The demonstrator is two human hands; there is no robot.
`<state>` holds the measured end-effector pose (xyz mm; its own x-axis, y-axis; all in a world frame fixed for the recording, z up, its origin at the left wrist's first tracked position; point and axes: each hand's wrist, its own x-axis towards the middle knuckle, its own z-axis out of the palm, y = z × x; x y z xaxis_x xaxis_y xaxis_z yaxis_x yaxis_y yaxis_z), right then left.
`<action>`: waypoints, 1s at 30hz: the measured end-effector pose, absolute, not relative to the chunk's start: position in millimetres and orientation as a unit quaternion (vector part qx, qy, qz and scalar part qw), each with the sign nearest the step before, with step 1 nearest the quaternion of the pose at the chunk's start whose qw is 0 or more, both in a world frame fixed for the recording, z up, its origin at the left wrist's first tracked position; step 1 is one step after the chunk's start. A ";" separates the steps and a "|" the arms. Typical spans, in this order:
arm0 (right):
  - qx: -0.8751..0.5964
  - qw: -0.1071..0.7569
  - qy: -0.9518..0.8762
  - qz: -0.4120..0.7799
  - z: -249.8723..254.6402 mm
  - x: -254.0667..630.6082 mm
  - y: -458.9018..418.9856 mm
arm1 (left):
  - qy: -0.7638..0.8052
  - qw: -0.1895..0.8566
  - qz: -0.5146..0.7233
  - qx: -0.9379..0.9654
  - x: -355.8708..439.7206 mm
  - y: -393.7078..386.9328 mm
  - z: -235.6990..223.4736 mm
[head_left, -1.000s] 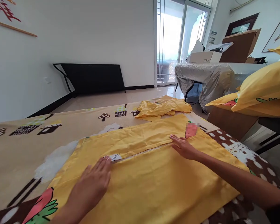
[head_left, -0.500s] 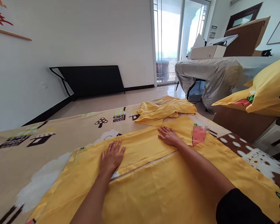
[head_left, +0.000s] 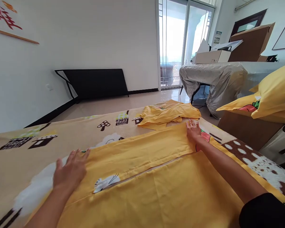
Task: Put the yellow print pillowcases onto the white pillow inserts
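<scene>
A yellow pillowcase (head_left: 133, 193), printed with carrots and a white animal figure, lies spread in front of me with a long slit-like opening across it. My left hand (head_left: 70, 169) rests palm down at its left edge, fingers stretched out. Near the far right corner, my right hand (head_left: 193, 130) lies flat on the cloth beside a carrot print, fingers extended. Neither hand grips anything. Just beyond the far edge sits a crumpled yellow cloth (head_left: 168, 114).
Beneath everything is a beige patterned blanket (head_left: 80, 129). Yellow pillows (head_left: 275, 95) are at the right. A plastic-covered table (head_left: 213, 72) with a white box (head_left: 212, 57) stands behind, near a glass door (head_left: 173, 41). A black folded frame (head_left: 97, 83) leans on the wall.
My hands have moved apart over the cloth: the left hand slid left to the edge, the right hand slid right toward the carrot print. The white animal print is now uncovered.
</scene>
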<state>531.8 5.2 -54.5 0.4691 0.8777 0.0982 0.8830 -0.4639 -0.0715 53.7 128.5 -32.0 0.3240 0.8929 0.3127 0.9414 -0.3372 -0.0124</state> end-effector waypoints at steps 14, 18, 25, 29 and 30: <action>-0.692 0.143 -0.703 0.076 -95.0 359.0 70.0 | -0.521 -0.054 -0.043 -0.851 235.8 105.7 -92.1; -0.691 0.131 -0.705 0.096 -96.4 367.1 73.3 | -0.529 -0.065 -0.039 -0.845 230.4 112.8 -88.7; -0.701 0.116 -0.697 0.096 -98.0 379.7 71.6 | -0.541 -0.066 -0.040 -0.838 229.4 112.7 -90.3; -0.713 0.094 -0.688 0.095 -95.3 412.9 62.5 | -0.549 -0.069 -0.037 -0.832 208.6 120.4 -90.9; -0.718 0.087 -0.684 0.094 -94.7 423.1 59.3 | -0.554 -0.069 -0.035 -0.829 201.5 122.5 -90.2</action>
<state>423.1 59.3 -94.7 0.0475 0.9987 -0.0161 0.9659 -0.0500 -0.2542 201.5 122.5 -90.2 0.3829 0.9236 -0.0184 0.9140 -0.3759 0.1527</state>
